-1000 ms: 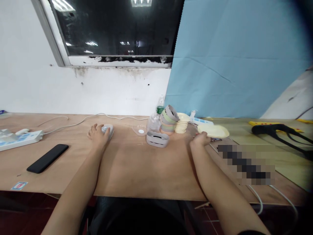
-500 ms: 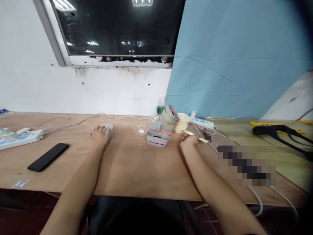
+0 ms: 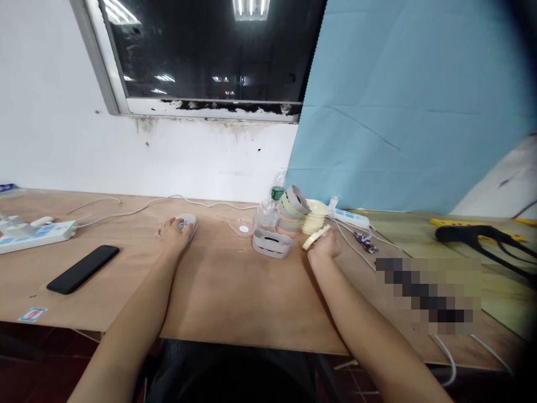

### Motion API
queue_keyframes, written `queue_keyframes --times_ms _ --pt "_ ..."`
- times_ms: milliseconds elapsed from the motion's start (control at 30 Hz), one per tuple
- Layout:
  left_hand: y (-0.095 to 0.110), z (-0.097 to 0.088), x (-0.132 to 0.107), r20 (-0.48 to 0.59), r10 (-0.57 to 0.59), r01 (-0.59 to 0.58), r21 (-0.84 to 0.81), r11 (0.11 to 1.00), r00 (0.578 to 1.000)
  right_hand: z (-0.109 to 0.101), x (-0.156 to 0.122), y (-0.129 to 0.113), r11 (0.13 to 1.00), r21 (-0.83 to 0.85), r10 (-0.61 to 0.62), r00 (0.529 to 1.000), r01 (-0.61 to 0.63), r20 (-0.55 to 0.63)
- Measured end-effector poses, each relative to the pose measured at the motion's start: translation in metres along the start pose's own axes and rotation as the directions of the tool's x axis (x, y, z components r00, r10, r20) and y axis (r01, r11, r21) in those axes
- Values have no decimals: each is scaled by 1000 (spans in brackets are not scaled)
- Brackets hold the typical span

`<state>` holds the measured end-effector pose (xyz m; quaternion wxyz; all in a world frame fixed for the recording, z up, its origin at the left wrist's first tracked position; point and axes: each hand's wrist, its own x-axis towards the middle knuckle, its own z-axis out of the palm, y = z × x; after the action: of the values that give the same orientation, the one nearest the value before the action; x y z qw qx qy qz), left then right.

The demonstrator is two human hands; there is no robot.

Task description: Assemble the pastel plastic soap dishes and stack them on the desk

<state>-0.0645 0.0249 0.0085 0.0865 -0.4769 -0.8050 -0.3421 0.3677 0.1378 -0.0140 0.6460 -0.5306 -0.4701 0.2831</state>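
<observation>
My left hand (image 3: 173, 233) rests on a small round grey device (image 3: 187, 224) on the wooden table, fingers curled over it. My right hand (image 3: 324, 246) grips a pale yellow dish (image 3: 315, 237), tilted on edge, just in front of a stack of the same yellow dishes (image 3: 313, 217). Left of that stack leans a pile of grey, green and pink bowls (image 3: 291, 210). A grey oval tray (image 3: 272, 243) lies before them.
A clear bottle with a green cap (image 3: 268, 208) and a clear lid (image 3: 241, 227) stand near the bowls. A black phone (image 3: 83, 268) and a white power strip (image 3: 36, 233) lie at left. Another power strip (image 3: 350, 217), cables and black-yellow tools (image 3: 482, 234) are at right.
My right hand brought the yellow dish from the right toward the stack and tipped it onto its edge. The left hand stayed on the grey device.
</observation>
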Motion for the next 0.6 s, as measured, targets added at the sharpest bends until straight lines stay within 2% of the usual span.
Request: queue_keyframes --times_ms 67,133,200,333,433,600 --pt "0 0 0 -2 -5 5 0 1000 1000 2 -1 -2 997 43 67 976 -59 -209" --pt "-1 0 -1 -8 -15 15 -2 1000 1000 3 -3 -3 986 112 155 908 -121 -390" --pt "-2 1 -1 -6 -20 20 -1 1000 1000 3 -5 -5 978 153 201 852 -144 -483" --pt "-2 2 -1 7 -1 1 8 1000 1000 2 -6 -7 984 128 169 847 -121 -503" --pt "-1 0 -2 26 -14 13 15 1000 1000 -2 -4 -8 995 65 101 856 -79 -506" --pt "-1 -1 -2 36 -31 30 25 999 999 -12 -2 -13 996 -89 -51 907 15 -419"
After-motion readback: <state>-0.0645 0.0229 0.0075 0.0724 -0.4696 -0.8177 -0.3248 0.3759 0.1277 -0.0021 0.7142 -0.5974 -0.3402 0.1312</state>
